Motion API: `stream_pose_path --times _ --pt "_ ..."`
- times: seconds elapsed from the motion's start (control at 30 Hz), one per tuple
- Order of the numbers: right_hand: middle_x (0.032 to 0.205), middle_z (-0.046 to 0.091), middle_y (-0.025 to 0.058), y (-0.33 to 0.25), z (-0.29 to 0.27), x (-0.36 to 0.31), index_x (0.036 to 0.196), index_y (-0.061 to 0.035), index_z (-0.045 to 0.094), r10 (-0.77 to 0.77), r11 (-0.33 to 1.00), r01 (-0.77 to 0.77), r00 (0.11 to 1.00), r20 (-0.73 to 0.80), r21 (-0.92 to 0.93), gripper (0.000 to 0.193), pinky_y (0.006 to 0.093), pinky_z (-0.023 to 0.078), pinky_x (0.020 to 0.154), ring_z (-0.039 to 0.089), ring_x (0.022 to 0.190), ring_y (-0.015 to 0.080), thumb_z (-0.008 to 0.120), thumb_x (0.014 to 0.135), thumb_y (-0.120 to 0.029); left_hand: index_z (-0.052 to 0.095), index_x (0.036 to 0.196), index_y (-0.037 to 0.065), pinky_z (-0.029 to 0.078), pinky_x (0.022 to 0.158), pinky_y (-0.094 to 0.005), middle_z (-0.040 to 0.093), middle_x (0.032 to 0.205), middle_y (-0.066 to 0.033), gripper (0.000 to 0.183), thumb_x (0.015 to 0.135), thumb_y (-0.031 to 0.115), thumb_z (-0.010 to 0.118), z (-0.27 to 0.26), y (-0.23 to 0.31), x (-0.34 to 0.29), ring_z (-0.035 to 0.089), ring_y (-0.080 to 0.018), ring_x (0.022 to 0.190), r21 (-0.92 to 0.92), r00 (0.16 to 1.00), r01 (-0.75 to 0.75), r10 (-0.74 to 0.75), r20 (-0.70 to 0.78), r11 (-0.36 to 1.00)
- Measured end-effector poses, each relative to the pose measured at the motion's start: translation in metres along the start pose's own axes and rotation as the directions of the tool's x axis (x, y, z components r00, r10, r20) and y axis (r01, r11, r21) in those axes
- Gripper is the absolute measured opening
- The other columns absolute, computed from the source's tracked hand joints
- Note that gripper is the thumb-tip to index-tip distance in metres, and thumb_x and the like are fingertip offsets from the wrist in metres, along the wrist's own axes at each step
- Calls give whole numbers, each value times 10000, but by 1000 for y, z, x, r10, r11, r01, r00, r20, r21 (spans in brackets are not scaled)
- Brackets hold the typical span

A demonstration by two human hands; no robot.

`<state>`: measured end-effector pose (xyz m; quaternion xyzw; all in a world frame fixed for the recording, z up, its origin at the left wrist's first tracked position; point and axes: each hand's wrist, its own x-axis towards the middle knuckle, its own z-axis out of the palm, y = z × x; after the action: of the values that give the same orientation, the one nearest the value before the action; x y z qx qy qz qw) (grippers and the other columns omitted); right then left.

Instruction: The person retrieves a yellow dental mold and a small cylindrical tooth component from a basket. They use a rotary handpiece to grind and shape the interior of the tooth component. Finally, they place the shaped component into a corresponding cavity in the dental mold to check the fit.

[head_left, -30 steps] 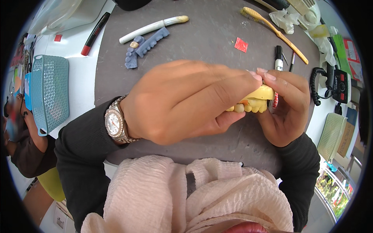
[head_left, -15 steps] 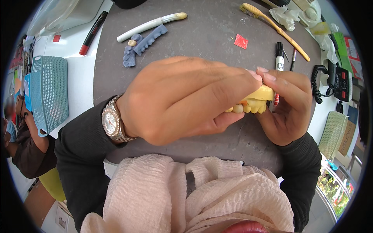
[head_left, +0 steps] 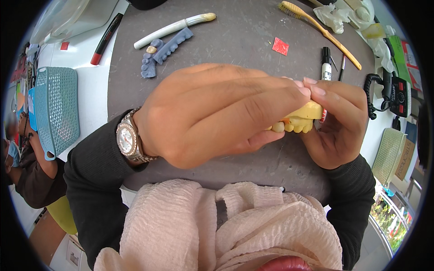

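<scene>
From my distant place, I saw a yellow dental model held above the grey table mat, to the right of the middle of the scene. Its base was smooth, rounded and a little shiny, and a row of yellow teeth pointed down toward the near side. One tooth, at the left of this visible row, was paler, nearly cream, and next to it I noticed a small orange mark.

The left hand was curled around the left part of the model, gripping it, with its back turned to my camera. The right hand gripped the right end with bent fingers, and the fingertips of both hands met at the top.

The left hand hid a large part of the model, so I could not tell its full shape. Whether something small was pinched between the fingertips, I could not make out. Farther away, a white marker with a black cap was partly covered by the right hand.
</scene>
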<state>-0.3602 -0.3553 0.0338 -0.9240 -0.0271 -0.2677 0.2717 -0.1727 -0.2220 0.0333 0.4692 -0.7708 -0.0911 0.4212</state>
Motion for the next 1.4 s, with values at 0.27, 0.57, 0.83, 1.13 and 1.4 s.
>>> stream_pose_path --times 0.27,0.57,0.83,1.13,1.4 --pt "1068 498 158 0 -1 0 1101 -19 459 -38 999 37 999 -26 -40 471 269 465 819 545 977 220 704 701 25 518 1130 -55 504 791 -360 587 1088 -238 541 634 -8 727 -1 -3 3 604 -344 983 -3 998 -51 51 37 999" --pt "1080 490 167 3 1 -2 1089 -11 454 -38 999 39 998 -50 18 452 259 469 832 543 987 219 674 702 67 521 1123 -51 507 779 -352 585 1086 -248 535 633 9 725 -3 0 4 604 -347 984 34 997 -64 62 56 997" --pt "1086 486 172 3 -1 -3 1078 -11 455 -50 999 49 998 -41 -17 442 266 472 837 542 989 224 668 700 73 526 1109 -55 506 785 -343 589 1075 -253 504 646 8 715 -2 0 6 606 -338 987 61 995 -98 96 35 993" --pt "1082 485 174 2 -3 -3 1076 -12 454 -36 999 35 999 -32 -19 440 280 471 854 540 998 227 681 705 53 540 1094 -48 503 797 -334 595 1070 -246 489 640 0 716 -2 0 7 611 -327 982 80 994 -110 108 28 991" --pt "1075 500 186 2 -4 -3 1053 -11 447 -58 995 55 998 -36 -82 419 294 475 835 546 976 240 689 713 20 527 1106 -32 507 797 -335 596 1080 -233 512 632 -7 717 3 -1 7 609 -330 988 95 991 -126 129 -29 988"
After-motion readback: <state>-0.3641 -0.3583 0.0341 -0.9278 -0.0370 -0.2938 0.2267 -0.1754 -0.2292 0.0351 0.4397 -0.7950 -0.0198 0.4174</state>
